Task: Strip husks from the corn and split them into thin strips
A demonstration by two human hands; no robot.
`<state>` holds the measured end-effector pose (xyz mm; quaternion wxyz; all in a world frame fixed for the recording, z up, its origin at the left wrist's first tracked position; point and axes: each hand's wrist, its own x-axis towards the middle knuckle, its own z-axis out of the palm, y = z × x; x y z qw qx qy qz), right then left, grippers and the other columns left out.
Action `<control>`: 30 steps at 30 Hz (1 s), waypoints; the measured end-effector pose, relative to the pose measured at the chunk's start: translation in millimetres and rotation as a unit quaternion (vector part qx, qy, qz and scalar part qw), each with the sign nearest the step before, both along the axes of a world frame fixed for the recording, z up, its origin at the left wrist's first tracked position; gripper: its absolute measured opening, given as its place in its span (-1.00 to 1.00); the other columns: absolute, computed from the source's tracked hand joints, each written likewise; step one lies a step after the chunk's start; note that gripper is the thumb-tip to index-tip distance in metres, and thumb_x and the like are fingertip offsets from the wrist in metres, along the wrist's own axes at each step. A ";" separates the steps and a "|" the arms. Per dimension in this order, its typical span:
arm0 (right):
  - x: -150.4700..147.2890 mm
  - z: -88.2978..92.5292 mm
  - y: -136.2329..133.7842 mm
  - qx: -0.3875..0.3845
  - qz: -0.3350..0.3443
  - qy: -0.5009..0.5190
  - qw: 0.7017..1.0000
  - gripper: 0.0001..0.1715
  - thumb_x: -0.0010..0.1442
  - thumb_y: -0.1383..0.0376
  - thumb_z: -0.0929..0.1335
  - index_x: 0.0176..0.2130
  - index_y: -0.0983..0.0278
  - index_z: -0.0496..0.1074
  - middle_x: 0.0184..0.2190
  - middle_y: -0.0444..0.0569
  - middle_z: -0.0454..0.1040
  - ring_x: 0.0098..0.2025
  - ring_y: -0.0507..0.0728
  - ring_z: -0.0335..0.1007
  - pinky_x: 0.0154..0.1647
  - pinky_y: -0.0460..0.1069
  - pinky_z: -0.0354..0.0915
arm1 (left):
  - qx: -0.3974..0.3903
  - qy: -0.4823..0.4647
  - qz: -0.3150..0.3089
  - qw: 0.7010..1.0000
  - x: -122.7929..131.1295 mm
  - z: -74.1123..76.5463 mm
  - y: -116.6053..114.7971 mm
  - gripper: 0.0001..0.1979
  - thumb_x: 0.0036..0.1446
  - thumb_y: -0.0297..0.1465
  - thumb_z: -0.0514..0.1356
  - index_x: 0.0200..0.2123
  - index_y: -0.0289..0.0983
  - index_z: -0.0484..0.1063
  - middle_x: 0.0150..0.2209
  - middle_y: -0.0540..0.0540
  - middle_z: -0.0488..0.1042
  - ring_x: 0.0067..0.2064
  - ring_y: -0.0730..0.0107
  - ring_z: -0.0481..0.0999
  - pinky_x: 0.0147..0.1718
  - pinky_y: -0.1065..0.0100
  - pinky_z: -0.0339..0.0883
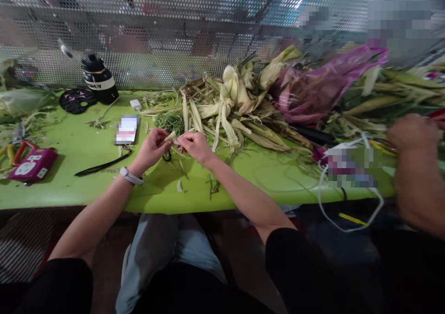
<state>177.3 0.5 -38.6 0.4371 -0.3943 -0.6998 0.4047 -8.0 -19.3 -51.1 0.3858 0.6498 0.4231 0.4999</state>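
Above the near middle of the green table, my left hand (155,148) is closed in a pinch on a small pale piece of corn husk (170,136). My right hand (196,147) meets it from the other side, fingertips closed at the near end of that same piece; the exact contact is too small to make out. Just beyond both hands lies a clump of thin green strands (169,122). A dark loop, like a scissors handle (167,155), shows below the fingers. A large heap of corn husks (222,105) rises behind my right hand.
A phone (127,129) with a black strap lies left, near a black bottle (100,80). Farther left are a purple socket box (34,165) and pliers (26,149). Right are a pink plastic bag (313,91), a white cable (320,198) and another person's arm (417,175). Perforated metal (156,40) stands behind.
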 end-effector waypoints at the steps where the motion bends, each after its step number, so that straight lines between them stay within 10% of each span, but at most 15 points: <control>1: -0.2 0.1 -0.4 0.005 -0.005 0.000 1.000 -0.57 0.15 0.16 0.36 -0.67 0.28 0.41 -0.59 -0.10 0.43 -0.51 0.01 0.29 -0.38 -0.04 0.21 | 0.006 0.006 0.000 1.000 0.3 -0.6 -0.2 -0.66 0.10 -0.31 0.37 -0.21 -0.25 0.26 -0.42 0.04 0.45 -0.43 0.52 0.41 -0.46 0.46 0.22; 20: -2.1 2.5 -4.7 -0.010 -0.070 -0.059 0.996 -0.63 0.14 0.15 0.32 -0.58 0.30 0.43 -0.72 -0.18 0.26 -0.58 0.00 0.17 -0.51 -0.06 0.04 | 0.041 0.053 0.016 0.998 5.0 -7.2 -0.8 -0.67 0.13 -0.28 0.34 -0.20 -0.24 0.24 -0.43 0.02 0.45 -0.48 0.52 0.39 -0.52 0.45 0.18; 30: -3.3 -10.5 7.4 -0.065 0.036 0.038 0.996 -0.40 0.07 -0.23 0.43 -0.34 0.23 0.36 -0.57 -0.21 0.44 -0.61 -0.03 0.30 -0.59 -0.11 0.24 | 0.040 0.049 0.030 0.998 3.0 -1.2 -2.7 -0.69 0.15 -0.29 0.33 -0.20 -0.24 0.25 -0.47 0.07 0.38 -0.48 0.54 0.35 -0.52 0.46 0.14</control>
